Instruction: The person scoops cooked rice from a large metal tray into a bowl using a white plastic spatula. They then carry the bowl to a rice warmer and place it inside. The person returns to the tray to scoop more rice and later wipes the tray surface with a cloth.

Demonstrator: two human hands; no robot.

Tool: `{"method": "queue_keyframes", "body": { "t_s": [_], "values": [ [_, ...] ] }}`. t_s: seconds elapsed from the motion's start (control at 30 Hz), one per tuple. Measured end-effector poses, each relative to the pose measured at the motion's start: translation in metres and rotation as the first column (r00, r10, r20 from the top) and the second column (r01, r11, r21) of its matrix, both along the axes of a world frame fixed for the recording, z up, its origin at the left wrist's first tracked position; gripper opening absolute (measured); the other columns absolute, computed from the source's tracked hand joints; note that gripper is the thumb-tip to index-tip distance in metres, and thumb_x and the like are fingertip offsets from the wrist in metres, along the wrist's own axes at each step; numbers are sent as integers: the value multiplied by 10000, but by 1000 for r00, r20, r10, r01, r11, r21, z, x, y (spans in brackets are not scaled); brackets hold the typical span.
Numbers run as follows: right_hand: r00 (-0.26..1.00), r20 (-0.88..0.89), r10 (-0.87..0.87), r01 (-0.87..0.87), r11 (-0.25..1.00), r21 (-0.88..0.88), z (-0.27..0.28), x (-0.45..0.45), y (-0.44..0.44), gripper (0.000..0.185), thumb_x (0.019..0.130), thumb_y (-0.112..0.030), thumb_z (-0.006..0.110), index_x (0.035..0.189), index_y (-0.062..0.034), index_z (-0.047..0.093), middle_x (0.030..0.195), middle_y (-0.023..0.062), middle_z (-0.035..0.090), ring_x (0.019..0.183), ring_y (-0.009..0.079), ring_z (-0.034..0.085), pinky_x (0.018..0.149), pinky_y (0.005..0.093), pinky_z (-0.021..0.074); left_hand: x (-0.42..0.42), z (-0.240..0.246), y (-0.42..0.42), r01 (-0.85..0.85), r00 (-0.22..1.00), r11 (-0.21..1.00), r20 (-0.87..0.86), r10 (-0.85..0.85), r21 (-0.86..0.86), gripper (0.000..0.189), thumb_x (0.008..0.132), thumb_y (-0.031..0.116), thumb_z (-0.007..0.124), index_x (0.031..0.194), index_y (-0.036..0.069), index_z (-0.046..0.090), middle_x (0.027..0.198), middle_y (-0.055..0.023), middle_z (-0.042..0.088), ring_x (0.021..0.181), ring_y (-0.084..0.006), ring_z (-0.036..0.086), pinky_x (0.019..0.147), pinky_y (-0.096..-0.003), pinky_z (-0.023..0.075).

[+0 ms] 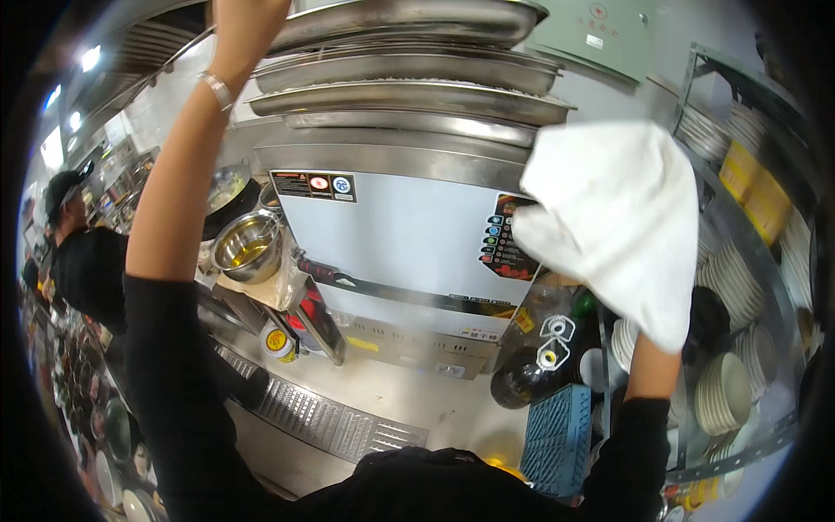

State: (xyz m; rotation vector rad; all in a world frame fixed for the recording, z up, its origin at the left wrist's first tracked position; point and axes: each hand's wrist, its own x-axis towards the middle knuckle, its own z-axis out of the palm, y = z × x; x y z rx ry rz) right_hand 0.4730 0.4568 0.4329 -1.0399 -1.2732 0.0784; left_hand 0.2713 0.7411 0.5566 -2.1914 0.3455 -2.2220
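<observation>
My left arm reaches up past the top edge of the picture, beside a stack of stainless steel trays (404, 72); the left hand itself is cut off at the edge, with only the wrist and a bracelet (216, 90) showing. A white cloth (613, 222) covers my right hand, which is hidden beneath it, to the right of the trays. The trays stand on top of a steel and white cabinet appliance (398, 235) with stickers on its front.
At left are a steel bowl of yellow liquid (246, 248), a wok (228, 196) and a person in black (88, 254). A rack of plates (723, 393) stands at right, near a blue plastic crate (556, 437) and large dark bottles (522, 378). A floor grate (306, 411) lies below.
</observation>
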Motion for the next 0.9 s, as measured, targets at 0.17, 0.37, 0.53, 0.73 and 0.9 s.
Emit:
{"method": "queue_keyframes", "body": {
  "t_s": [0.17, 0.37, 0.53, 0.73, 0.9],
  "values": [
    [964, -149, -219, 212, 975, -58, -95, -37, -68, 258, 933, -279, 438, 994, -36, 501, 814, 54, 569, 662, 134, 523, 596, 269, 443, 14, -20, -75, 826, 562, 555, -67, -825, 101, 180, 916, 144, 596, 1049, 32, 641, 819, -38, 673, 536, -33, 502, 458, -146, 410],
    [808, -429, -403, 375, 914, -152, -207, -92, -143, 205, 907, -224, 455, 955, -32, 506, 802, 52, 561, 651, 128, 510, 587, 257, 424, 79, -78, -172, 422, 877, 760, -8, -481, 494, 176, 807, 27, 639, 964, 102, 663, 849, -8, 702, 622, -107, 628, 540, -230, 509],
    [653, -639, -406, 400, 902, -164, -282, -130, -171, 160, 886, -179, 469, 923, -29, 511, 793, 51, 554, 642, 123, 500, 579, 246, 409, 185, -173, -211, 452, 892, 718, -252, -375, 529, 250, 742, 94, 634, 991, 119, 628, 1000, 5, 673, 750, -138, 627, 572, -256, 517],
    [553, -754, -356, 394, 908, -140, -325, -154, -189, 107, 861, -124, 486, 884, -25, 516, 782, 49, 546, 631, 116, 487, 570, 233, 390, 246, -216, -181, 143, 925, 776, -362, 116, 614, 284, 751, 106, 581, 1034, 94, 586, 1064, -3, 650, 777, -144, 633, 561, -264, 518],
    [584, -755, -298, 355, 930, -93, -337, -152, -192, 62, 839, -79, 500, 852, -21, 521, 772, 48, 540, 622, 111, 476, 562, 223, 374, 255, -218, -179, 151, 940, 813, -335, 58, 563, 274, 741, 95, 585, 1014, 88, 584, 1036, -5, 651, 746, -167, 622, 546, -296, 518]
  ]
}}
